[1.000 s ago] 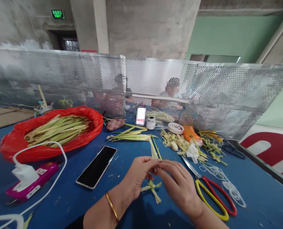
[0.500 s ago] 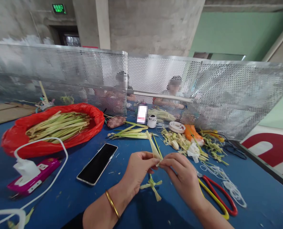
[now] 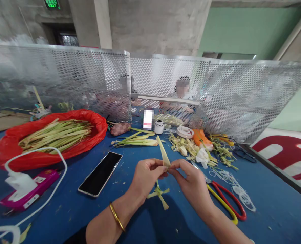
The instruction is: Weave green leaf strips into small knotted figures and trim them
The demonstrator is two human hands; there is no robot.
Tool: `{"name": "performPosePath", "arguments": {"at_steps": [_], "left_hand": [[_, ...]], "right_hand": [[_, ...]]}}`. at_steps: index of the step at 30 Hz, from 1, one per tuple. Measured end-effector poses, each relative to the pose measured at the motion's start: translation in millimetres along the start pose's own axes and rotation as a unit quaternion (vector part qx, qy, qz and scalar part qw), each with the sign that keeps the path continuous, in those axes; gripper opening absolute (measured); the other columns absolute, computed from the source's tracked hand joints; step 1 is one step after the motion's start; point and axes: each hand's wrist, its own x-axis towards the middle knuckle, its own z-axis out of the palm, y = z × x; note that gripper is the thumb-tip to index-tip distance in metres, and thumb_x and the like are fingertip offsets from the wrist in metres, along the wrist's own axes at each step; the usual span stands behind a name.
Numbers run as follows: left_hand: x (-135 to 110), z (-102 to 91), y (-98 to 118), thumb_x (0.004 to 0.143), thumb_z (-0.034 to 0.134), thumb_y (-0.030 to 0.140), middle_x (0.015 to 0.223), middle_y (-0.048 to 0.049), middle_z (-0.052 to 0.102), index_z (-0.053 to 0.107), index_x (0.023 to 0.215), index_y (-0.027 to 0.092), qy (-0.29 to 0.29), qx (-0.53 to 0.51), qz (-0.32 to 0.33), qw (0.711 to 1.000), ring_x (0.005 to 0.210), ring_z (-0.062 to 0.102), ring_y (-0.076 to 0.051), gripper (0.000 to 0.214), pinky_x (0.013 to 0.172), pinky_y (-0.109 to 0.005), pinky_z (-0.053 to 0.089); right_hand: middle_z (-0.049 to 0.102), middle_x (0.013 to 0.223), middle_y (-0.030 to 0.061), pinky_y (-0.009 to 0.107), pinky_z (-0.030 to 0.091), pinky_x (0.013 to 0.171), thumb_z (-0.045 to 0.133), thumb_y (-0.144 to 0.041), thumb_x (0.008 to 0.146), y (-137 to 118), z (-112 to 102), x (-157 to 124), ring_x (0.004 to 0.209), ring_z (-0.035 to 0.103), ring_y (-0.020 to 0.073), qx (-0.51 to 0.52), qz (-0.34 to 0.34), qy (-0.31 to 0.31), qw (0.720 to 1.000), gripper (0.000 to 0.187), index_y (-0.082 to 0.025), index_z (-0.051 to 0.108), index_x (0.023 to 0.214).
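While left hand [image 3: 146, 173] and right hand [image 3: 192, 181] pinch one pale leaf strip [image 3: 163, 154] at its base, the green stalk shown beside it half a second ago is out of sight, perhaps now wrapped. Just nearer: knotted leaf cross [image 3: 159, 193]; right, scissors [image 3: 229, 190] hemming the forearm [image 3: 216, 218]; left, smartphone [image 3: 101, 174], with bare blue tabletop [image 3: 116, 186] between.

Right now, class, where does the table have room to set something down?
Mostly bare table shows right of the white string and between the phone and left hand. Crowded beyond the scissors: scraps, tape roll, orange bag.
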Motion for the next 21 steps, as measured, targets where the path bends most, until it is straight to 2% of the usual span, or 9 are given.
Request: {"name": "performPosePath", "arguments": {"at_steps": [6,10,15,21], "left_hand": [[0.2,0.5,-2.7,0.060,0.076,0.018,0.068,-0.0036,0.071,0.074,0.073,0.015,-0.018,-0.009,-0.016,1.000,0.065,0.065,-0.015,0.013,0.066,-0.025,0.051],[3.1,-1.1,-3.5,0.064,0.076,0.023,0.067,-0.0042,0.071,0.073,0.072,0.014,-0.023,-0.033,-0.040,0.998,0.061,0.065,-0.014,0.012,0.064,-0.025,0.051],[4.4,-2.8,-2.1,0.065,0.076,0.023,0.069,-0.0058,0.071,0.073,0.075,0.012,-0.016,-0.041,-0.066,0.997,0.060,0.065,-0.014,0.015,0.061,-0.024,0.052],[3.7,-1.1,-2.0,0.066,0.074,0.020,0.066,-0.0052,0.071,0.071,0.074,0.011,0.007,-0.014,-0.070,0.997,0.059,0.065,-0.013,0.012,0.059,-0.021,0.050]], "right_hand": [[0.067,0.072,0.0011,0.029,0.049,0.060,0.063,-0.024,0.082,0.8,0.0,-2.0,0.066,0.064,0.0198,0.020,0.078,0.017,0.997,0.005,-0.022,0.060,0.078],[0.067,0.073,0.0021,0.029,0.051,0.062,0.069,-0.027,0.076,0.3,-2.5,2.4,0.069,0.065,0.0196,0.107,0.128,0.012,0.986,0.012,-0.020,0.059,0.080],[0.068,0.068,0.0018,0.028,0.053,0.060,0.071,-0.030,0.074,1.1,-3.7,7.9,0.063,0.065,0.0175,0.221,0.174,-0.017,0.959,0.017,-0.018,0.061,0.079],[0.069,0.071,0.0022,0.029,0.051,0.062,0.067,-0.028,0.076,5.4,-1.8,5.2,0.066,0.066,0.0181,0.198,0.191,-0.037,0.961,0.014,-0.018,0.061,0.083]]}}
